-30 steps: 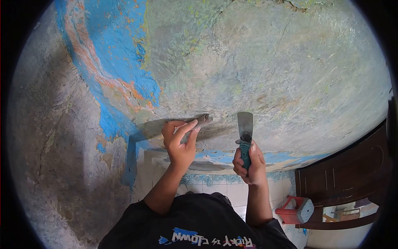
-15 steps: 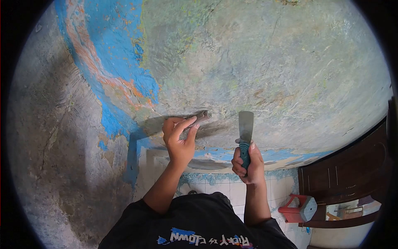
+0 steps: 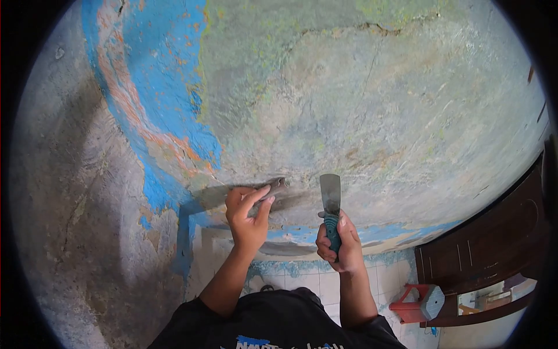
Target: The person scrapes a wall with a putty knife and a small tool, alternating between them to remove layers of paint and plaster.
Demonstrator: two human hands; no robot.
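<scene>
My left hand (image 3: 247, 224) pinches a rolled-up piece of sandpaper (image 3: 278, 188), grey-brown, between thumb and fingers. The roll is close to the wall (image 3: 378, 134), and whether it touches cannot be made out. In my right hand (image 3: 343, 244) is a putty knife (image 3: 331, 195), its teal ridged handle wrapped by my fingers. Its flat metal blade points up, to the right of the roll and apart from it. Around both hands the wall surface is bare and grey-green, with blue paint (image 3: 165, 75) left along the corner at the left.
A rough grey wall (image 3: 70, 192) meets this one at the left corner. Below lies a white tiled floor (image 3: 302, 283) with blue stains. A red stool with a grey top (image 3: 431, 302) stands at lower right, beside dark wooden furniture (image 3: 482, 244). A crack (image 3: 378, 27) runs high on the wall.
My view has tilted up, so more of the upper wall shows. The putty knife has shifted left, nearer the roll. Both hands keep their holds.
</scene>
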